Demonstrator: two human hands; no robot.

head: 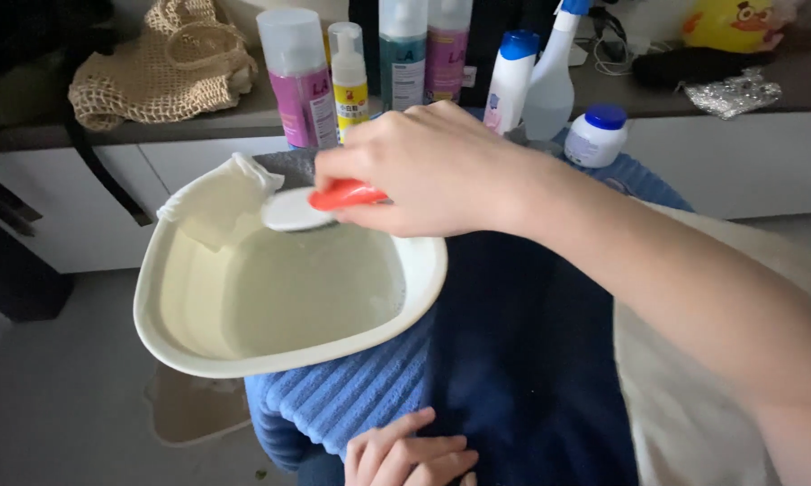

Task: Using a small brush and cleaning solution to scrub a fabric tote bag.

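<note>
Clamping a red-handled brush (320, 205) over the cream basin (423, 270), right hand (428, 171)'s grip; purple-labelled pump bottles (299, 81) behind.

The right hand (432, 171) holds what looks like a red-handled brush (320, 202) over the basin (243, 360).

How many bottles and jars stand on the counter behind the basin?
7: a row behind the hand: pink bottle, yellow pump, teal, magenta, blue-capped, spray bottle, squat jar. More may be hidden.

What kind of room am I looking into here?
Probably a home wash or grooming corner. A counter carries pump and spray bottles, the right hand holds a red-handled brush over a cream basin of water, and the left hand rests on a blue towel.
</note>
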